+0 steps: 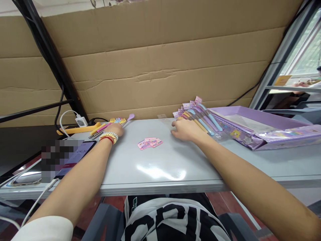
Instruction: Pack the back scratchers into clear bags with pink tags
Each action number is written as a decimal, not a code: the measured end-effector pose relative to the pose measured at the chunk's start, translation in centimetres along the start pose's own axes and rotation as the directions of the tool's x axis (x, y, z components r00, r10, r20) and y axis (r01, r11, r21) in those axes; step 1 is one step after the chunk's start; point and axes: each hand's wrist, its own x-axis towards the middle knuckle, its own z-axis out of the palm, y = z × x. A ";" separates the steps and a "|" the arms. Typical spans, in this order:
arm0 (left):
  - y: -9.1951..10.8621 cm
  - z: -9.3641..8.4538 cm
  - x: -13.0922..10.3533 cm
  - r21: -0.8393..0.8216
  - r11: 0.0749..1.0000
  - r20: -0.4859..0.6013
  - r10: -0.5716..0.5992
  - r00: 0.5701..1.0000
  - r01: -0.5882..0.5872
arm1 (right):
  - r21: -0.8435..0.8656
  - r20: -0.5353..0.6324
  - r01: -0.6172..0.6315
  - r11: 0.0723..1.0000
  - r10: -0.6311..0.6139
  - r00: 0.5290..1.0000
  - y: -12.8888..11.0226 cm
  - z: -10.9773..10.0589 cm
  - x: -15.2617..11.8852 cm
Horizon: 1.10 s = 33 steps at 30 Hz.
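My left hand (116,128) rests at the back left of the table, on a bundle of utensils. Coloured fork heads (117,120) and a purple spoon (130,116) stick out beyond it, with metal and coloured handles (96,129) to its left. Its fingers are hidden, so its grip cannot be seen. My right hand (185,129) lies against a fanned pile of wrapped utensils (204,118) with blue, purple and yellow handles and pink tags. Its visible thumb and fingertip are apart with nothing between them. Small pink printed cards (149,143) lie overlapping between both hands.
A purple open box (250,134) stands at the right on the white table (160,164). At the left are a phone (75,160), a white charger (81,121) with cables and a yellow object (77,130). Cardboard (160,67) walls the back, beside a black post (54,63).
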 end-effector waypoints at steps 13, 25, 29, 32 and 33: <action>7.5 -1.5 -6.2 -0.309 0.480 -0.227 0.801 0.554 -0.821 | 0.912 -0.133 0.220 0.346 -0.257 0.957 -2.1 1.3 0.0; -3.1 -1.0 0.9 -0.104 0.965 -0.096 -0.251 0.963 0.241 | 0.267 -0.371 0.430 0.862 -0.320 0.872 -0.1 0.2 -0.4; -4.2 0.2 1.3 -0.086 0.937 -0.023 -0.342 0.939 0.339 | 0.241 -0.299 0.426 0.872 -0.351 0.887 -0.3 -0.1 -0.5; -4.4 0.9 1.6 -0.082 0.937 0.017 -0.338 0.941 0.339 | 0.247 -0.275 0.454 0.856 -0.387 0.880 -0.5 0.0 -0.5; -4.5 1.0 1.7 -0.080 0.938 0.022 -0.338 0.941 0.338 | 0.247 -0.269 0.460 0.853 -0.396 0.878 -0.6 0.0 -0.5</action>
